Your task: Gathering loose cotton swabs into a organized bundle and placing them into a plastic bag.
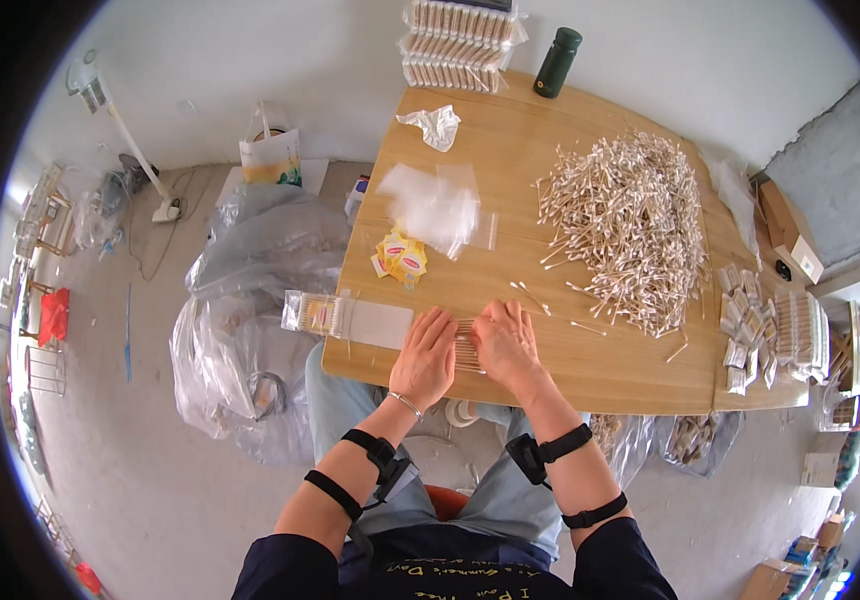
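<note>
A small row of cotton swabs [467, 352] lies at the table's near edge, between my two hands. My left hand [427, 355] is bent over the left end of the row, its fingers close together. The fingers of my right hand [506, 342] curl down around the right end. Partly beneath my left hand, a white rectangular card [380, 326] reaches to the left. Beyond it is a clear packet of swabs [316, 314] with a yellow label. A few loose swabs [530, 297] lie past my right hand. The fingertips' undersides are hidden.
A large heap of cotton swabs [630, 230] covers the table's right side. Yellow labels [402, 258], clear plastic bags [435, 208] and a crumpled tissue [435, 127] lie at left. Stacked swab packs [458, 45] and a green bottle [557, 64] stand at the back. Filled packets [745, 320] sit far right.
</note>
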